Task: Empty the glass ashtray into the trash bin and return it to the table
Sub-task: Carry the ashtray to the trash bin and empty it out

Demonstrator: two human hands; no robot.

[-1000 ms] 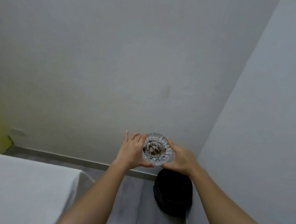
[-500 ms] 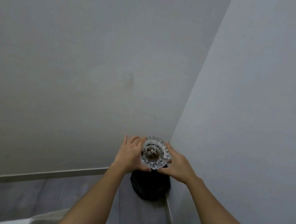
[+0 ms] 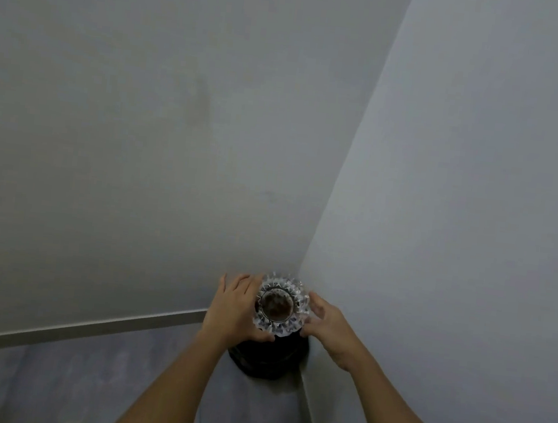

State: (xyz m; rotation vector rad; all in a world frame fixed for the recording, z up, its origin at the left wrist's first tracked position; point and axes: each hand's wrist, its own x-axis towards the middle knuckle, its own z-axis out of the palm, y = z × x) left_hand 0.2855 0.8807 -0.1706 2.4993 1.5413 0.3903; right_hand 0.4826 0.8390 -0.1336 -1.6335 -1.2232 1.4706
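Note:
I hold a round cut-glass ashtray (image 3: pixel 281 307) level between both hands, with dark brown ash in its bowl. My left hand (image 3: pixel 236 306) cups its left side and my right hand (image 3: pixel 326 323) grips its right rim. The ashtray hangs directly above a black trash bin (image 3: pixel 267 358), which stands on the floor in the room's corner. My hands and the ashtray hide the bin's opening.
Two pale grey walls meet in a corner (image 3: pixel 303 265) just behind the bin. A light baseboard (image 3: pixel 86 327) runs along the left wall above a grey tiled floor (image 3: pixel 63 378). The table is out of view.
The view has swung right and closed in on the corner. The table has left the frame, and the ashtray now sits over the bin instead of ahead of it.

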